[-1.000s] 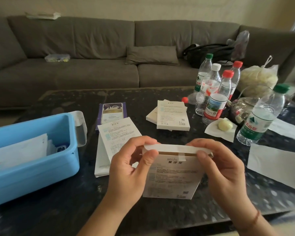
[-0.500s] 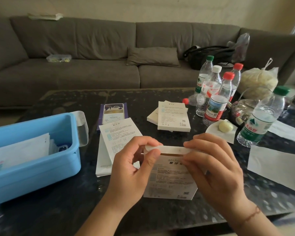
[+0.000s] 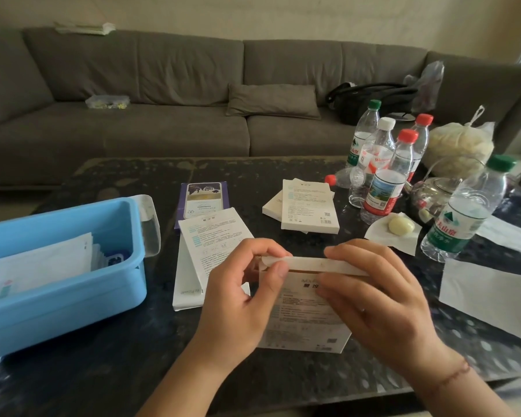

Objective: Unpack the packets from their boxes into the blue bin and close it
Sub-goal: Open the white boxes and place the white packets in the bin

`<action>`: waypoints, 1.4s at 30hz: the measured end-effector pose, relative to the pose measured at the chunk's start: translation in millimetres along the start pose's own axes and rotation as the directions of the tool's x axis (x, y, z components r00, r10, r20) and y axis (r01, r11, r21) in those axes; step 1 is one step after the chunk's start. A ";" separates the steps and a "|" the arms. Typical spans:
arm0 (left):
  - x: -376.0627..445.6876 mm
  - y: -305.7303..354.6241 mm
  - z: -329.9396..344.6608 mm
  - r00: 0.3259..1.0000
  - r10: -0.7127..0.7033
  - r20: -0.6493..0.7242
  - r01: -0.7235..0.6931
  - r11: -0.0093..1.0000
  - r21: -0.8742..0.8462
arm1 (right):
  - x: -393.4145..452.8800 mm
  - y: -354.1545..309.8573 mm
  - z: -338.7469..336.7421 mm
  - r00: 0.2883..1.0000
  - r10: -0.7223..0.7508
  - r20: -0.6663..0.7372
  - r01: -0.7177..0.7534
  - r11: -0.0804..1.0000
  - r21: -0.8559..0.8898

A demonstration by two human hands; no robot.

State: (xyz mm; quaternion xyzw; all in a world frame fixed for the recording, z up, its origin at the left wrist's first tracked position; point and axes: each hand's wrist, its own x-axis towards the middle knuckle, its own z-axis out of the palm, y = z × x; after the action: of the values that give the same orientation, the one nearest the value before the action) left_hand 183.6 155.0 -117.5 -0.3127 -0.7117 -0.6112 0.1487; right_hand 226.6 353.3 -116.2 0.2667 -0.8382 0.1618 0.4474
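Observation:
I hold a flat white box (image 3: pixel 306 322) upright on the dark table, printed side toward me. My left hand (image 3: pixel 238 299) grips its left edge and pinches the raised top flap. My right hand (image 3: pixel 379 299) lies over the box's right side, its fingers on the front just under the flap. The blue bin (image 3: pixel 73 299) stands open at the left with white packets (image 3: pixel 39 266) inside. Two white boxes (image 3: pixel 206 251) lie stacked beside the bin, a purple packet (image 3: pixel 203 198) behind them, and two more white boxes (image 3: pixel 307 209) sit further back.
Several water bottles (image 3: pixel 382 182) stand at the right rear, with a single bottle (image 3: pixel 463 212) nearer me. A glass teapot (image 3: pixel 433 194), a bag (image 3: pixel 460 145), a white napkin with a pale lump (image 3: pixel 399 228) and a white sheet (image 3: pixel 491 293) fill the right side. A grey sofa (image 3: pixel 193 115) runs behind.
My right hand has slid leftward across the top of the box, and its fingers now cover more of the front. The left hand keeps its grip.

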 end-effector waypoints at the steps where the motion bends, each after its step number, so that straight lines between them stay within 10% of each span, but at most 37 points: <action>1: 0.1 -0.2 -0.2 1.000 0.003 -0.001 -0.003 1.000 0.000 | 0.6 -0.8 -0.4 1.000 0.004 -0.007 -0.004 1.000 0.006; 8: -0.6 -2.7 1.0 1.000 -0.013 0.001 0.013 1.000 0.026 | 12.2 -16.9 -2.6 0.984 0.159 -0.084 -0.155 0.986 0.056; 21: -0.7 -4.5 -0.2 0.999 0.051 0.003 -0.051 0.996 0.072 | -2.1 -18.4 -9.3 0.997 -0.019 -0.080 -0.008 0.945 -0.327; 42: -0.6 -4.1 1.8 0.993 0.110 -0.042 -0.101 0.977 0.189 | 7.2 -34.0 -10.8 0.993 0.106 -0.055 -0.116 0.962 -0.247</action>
State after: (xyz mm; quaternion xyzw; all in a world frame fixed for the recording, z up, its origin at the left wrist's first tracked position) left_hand 181.7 156.4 -121.5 -0.3186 -0.7442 -0.5409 0.2282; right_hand 250.6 329.3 -103.2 0.1575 -0.8561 0.0852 0.4848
